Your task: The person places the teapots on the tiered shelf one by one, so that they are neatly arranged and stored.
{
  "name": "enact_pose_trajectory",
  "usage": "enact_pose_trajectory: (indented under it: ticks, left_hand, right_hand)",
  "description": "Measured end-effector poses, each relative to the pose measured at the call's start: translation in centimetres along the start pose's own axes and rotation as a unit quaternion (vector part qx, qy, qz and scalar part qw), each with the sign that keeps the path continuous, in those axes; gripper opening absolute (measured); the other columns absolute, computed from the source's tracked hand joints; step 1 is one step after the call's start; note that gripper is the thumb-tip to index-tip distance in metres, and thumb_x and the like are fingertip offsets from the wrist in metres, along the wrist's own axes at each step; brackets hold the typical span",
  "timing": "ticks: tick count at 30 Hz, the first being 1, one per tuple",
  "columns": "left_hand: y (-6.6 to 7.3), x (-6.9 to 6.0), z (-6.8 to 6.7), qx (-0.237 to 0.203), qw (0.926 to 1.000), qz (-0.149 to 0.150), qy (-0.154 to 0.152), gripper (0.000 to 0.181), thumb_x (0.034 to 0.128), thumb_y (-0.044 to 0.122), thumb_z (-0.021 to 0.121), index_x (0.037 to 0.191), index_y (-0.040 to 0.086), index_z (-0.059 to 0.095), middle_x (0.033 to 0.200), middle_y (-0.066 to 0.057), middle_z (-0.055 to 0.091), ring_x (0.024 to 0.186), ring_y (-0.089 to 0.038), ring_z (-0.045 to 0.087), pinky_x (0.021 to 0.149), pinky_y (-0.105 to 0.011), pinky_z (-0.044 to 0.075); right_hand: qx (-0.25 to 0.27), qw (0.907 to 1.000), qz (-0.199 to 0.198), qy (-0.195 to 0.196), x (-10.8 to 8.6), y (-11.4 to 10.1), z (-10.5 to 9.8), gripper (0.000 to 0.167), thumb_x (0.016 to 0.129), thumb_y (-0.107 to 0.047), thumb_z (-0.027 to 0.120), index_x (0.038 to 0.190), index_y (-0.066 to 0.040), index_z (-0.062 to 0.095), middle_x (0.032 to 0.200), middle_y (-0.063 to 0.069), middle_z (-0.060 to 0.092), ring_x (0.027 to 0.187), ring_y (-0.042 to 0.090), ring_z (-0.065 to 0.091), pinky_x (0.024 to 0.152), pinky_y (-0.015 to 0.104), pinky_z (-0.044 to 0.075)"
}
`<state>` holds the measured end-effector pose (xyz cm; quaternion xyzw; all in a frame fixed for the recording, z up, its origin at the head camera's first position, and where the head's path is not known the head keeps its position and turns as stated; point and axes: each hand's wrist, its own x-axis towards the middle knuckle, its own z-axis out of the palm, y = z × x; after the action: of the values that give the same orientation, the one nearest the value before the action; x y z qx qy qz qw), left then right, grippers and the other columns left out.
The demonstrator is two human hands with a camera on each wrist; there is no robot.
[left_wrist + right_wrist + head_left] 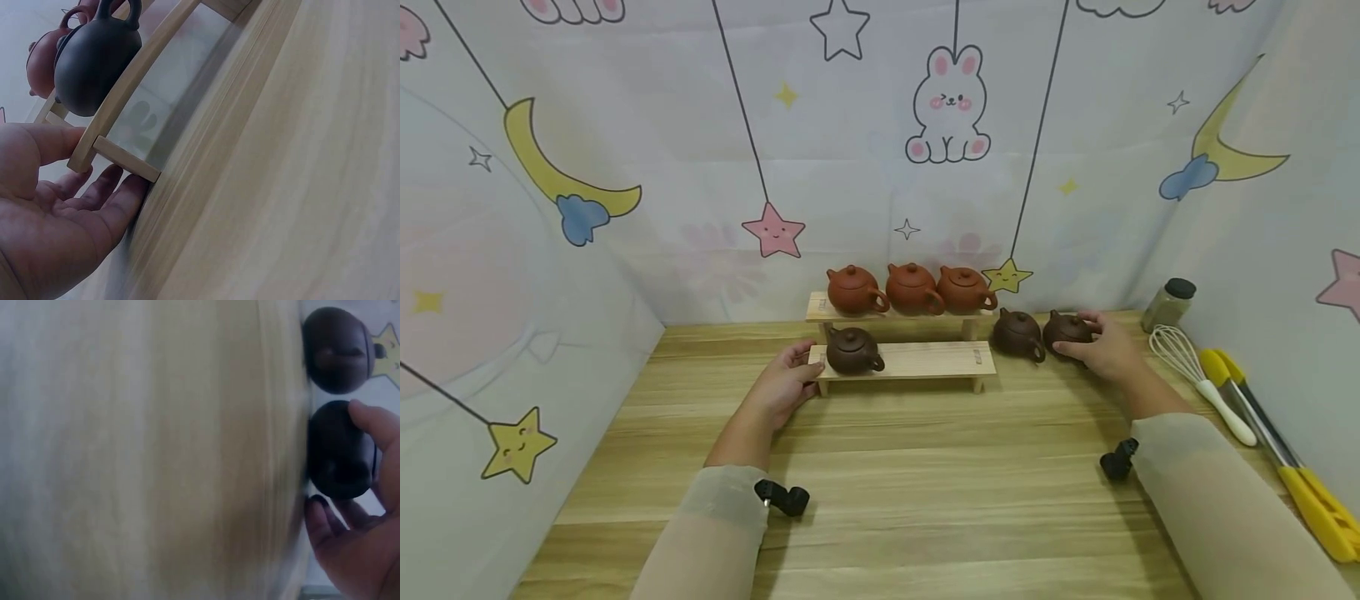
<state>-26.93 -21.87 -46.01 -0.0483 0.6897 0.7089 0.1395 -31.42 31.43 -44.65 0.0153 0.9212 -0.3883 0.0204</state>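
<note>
My left hand (786,386) grips the left end of the low front wooden stand (917,360); in the left wrist view the thumb lies against the board's end and the fingers reach behind its leg. On that stand's left part sits a dark brown teapot (852,352). To the right of the stands, my right hand (1105,350) holds another dark teapot (1066,330) by its sides, thumb in front and fingers behind. Just left of it a third dark teapot (1017,335) stands on the table. In the right wrist view the held dark teapot (337,447) is low, near the tabletop.
Three reddish teapots, the middle one (912,289) among them, line the taller rear stand (817,307). At the right lie a whisk (1197,372) and yellow-ended tongs (1270,433), with a black-lidded jar (1168,306) behind. A printed cloth (865,183) backs the wooden table (955,492).
</note>
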Motion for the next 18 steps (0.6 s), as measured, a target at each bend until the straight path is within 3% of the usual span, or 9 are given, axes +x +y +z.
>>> enact_pose_trajectory:
  ticks: [11,18]
  left_hand:
    - [0.0,-0.1,0.1,-0.003,1.0000,0.000,-0.001,0.070,0.1105,0.008,0.054,0.171,0.008,0.019,0.181,-0.017,0.010,0.167,-0.030,0.018,0.132,-0.055,0.029]
    - [0.2,-0.2,0.0,0.007,1.0000,0.000,0.000,0.071,0.1112,0.010,0.054,0.172,0.009,0.018,0.181,-0.017,0.007,0.167,-0.031,0.016,0.132,-0.056,0.029]
  right_hand:
    - [0.003,0.9997,0.014,0.022,-0.3,0.2,0.2,0.094,0.097,-0.046,0.078,0.166,-0.001,0.032,0.166,0.037,0.034,0.152,0.057,0.034,0.121,0.070,0.035]
    - [0.023,0.9987,0.020,0.042,-2.1,-0.7,-0.8,0.095,0.098,-0.052,0.076,0.167,-0.005,0.031,0.168,0.035,0.032,0.151,0.058,0.034,0.115,0.070,0.041]
